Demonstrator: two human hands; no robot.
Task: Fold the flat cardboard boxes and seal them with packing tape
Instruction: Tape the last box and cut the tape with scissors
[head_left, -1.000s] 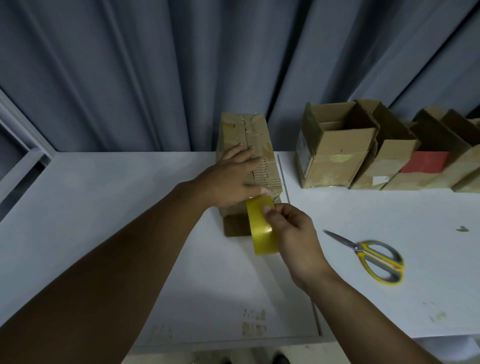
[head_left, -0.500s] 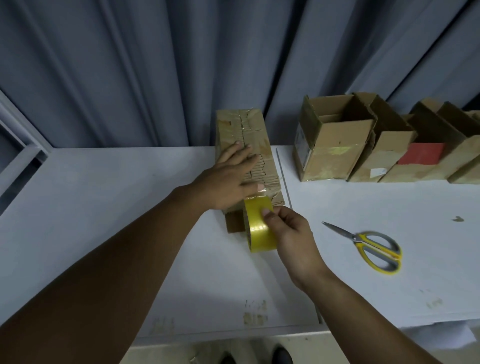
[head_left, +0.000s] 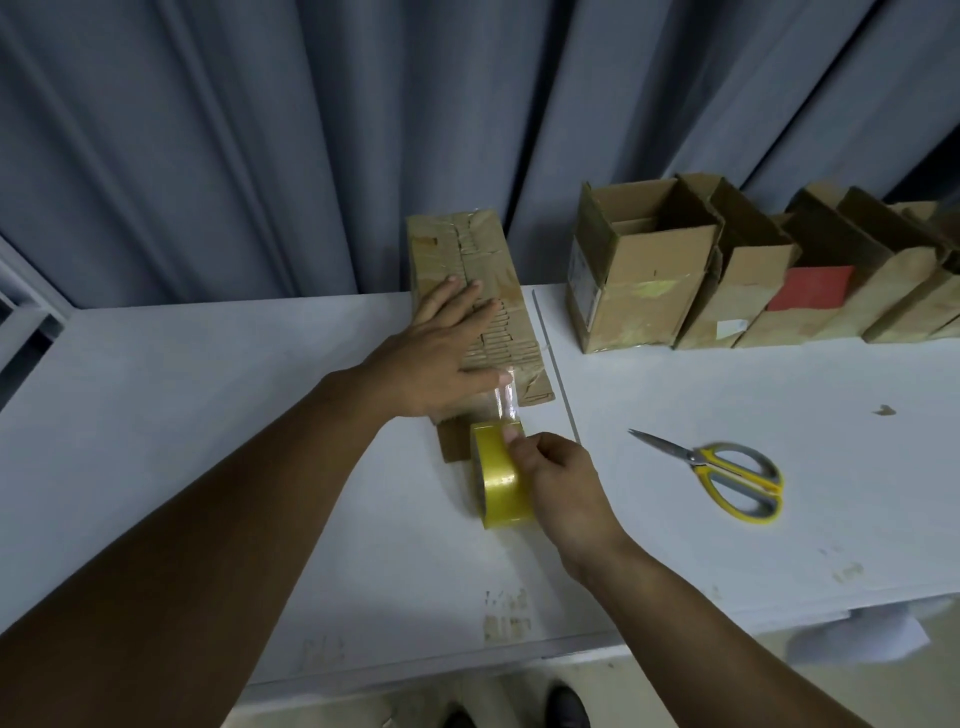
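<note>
Cardboard box (head_left: 514, 322): closed, lying on the white table (head_left: 208, 415) by the grey curtain (head_left: 260, 156).
Left hand (head_left: 441, 358): flat on the box top, fingers straight, pressing.
Right hand (head_left: 563, 480): fingers curled round the yellow tape roll (head_left: 498, 483), just in front of the box.
Tape strip (head_left: 506, 397): clear, stretched from roll to the box's near edge.
Scissors (head_left: 727, 473): on the table, right of the roll.
Open boxes (head_left: 644, 275): rowed at the table's far right.

A white table (head_left: 156, 415) holds a closed brown box (head_left: 483, 260) at the back, in the middle. To its right stands a row of open boxes (head_left: 644, 291). Nearer lie scissors (head_left: 727, 473) with yellow handles, and one tiny brown scrap (head_left: 884, 410) sits well apart.
</note>
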